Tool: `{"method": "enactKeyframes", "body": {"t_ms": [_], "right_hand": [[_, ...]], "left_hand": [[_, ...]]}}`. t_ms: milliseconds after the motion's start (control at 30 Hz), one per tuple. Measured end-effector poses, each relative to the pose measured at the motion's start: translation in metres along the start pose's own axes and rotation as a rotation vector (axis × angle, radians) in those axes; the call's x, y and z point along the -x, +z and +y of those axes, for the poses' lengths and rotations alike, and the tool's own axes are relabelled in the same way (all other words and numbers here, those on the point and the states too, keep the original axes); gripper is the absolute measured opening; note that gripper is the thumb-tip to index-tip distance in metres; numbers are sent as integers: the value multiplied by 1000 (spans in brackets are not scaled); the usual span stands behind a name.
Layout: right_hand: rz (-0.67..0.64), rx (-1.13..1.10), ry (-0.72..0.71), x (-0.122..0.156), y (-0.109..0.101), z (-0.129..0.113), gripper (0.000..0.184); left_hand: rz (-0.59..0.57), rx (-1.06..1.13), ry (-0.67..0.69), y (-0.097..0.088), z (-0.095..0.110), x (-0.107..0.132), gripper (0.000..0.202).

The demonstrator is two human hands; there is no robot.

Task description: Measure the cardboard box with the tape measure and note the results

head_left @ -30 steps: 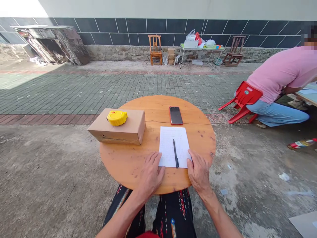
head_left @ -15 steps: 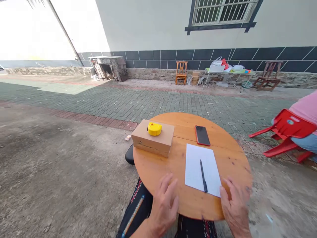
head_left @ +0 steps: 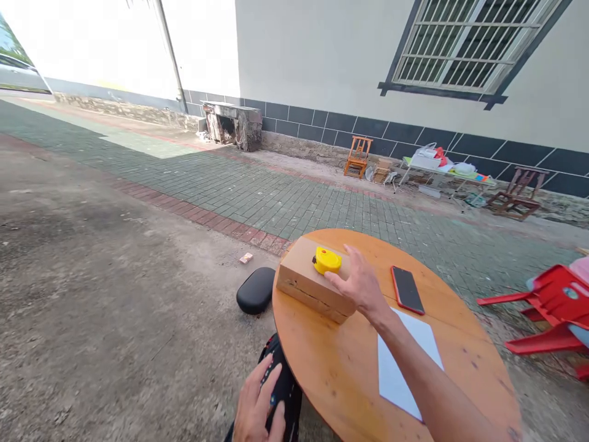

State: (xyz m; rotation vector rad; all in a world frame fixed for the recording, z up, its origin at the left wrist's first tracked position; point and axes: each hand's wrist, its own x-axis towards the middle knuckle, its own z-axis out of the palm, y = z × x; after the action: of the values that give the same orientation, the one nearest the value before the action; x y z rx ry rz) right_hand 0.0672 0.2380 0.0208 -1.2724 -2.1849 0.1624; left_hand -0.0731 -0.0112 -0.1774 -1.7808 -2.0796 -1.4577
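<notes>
Head view: the right hand reaches over the box, open with fingers loosely spread. Its thumb is just beside the yellow tape, which lies on top of the box at the far left of the round table; whether thumb and tape touch I cannot tell. The left hand rests flat with fingers spread on the leg below the table edge, while a phone and a sheet lie right of the box, the forearm crossing the sheet.

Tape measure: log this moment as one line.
right hand open at tape measure | tape measure on cardboard box | box on table | left hand open on leg
</notes>
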Motion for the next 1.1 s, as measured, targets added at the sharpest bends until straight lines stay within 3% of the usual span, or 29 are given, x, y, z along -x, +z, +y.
{"method": "enactKeyframes", "body": {"t_ms": [100, 200, 300, 400, 467, 533, 600, 667, 833, 933, 1000, 1100], "right_hand": [[-103, 28, 50, -15, 19, -9, 63], [-62, -105, 93, -11, 20, -8, 58], [50, -435, 265, 2, 7, 2, 64], [258, -758, 471, 15, -6, 13, 65], [383, -916, 587, 21, -9, 18, 60], [418, -1023, 664, 28, -9, 20, 55], [408, -1075, 689, 37, -8, 20, 52], [419, -1156, 697, 50, -10, 17, 48], [590, -1508, 747, 110, -27, 8, 42], [655, -1607, 805, 148, -31, 4, 43], [695, -1640, 831, 163, -27, 3, 45], [746, -1668, 818, 167, -18, 5, 47]], "left_hand": [[-9, 31, -30, -6, -4, -32, 49], [11, 106, -73, -12, -6, -82, 48], [33, 253, -147, -8, -6, -145, 50], [-42, 496, -354, 7, -6, -207, 59], [-120, 638, -475, 19, -4, -237, 63], [-192, 725, -498, 28, 1, -254, 59], [-237, 781, -473, 30, 9, -254, 56], [-243, 816, -461, 25, 16, -239, 57], [-152, 858, -500, 1, 17, -160, 66], [-135, 769, -550, -2, 10, -113, 68], [-142, 688, -569, 1, 7, -92, 70], [-126, 569, -564, 7, 11, -80, 72]]}}
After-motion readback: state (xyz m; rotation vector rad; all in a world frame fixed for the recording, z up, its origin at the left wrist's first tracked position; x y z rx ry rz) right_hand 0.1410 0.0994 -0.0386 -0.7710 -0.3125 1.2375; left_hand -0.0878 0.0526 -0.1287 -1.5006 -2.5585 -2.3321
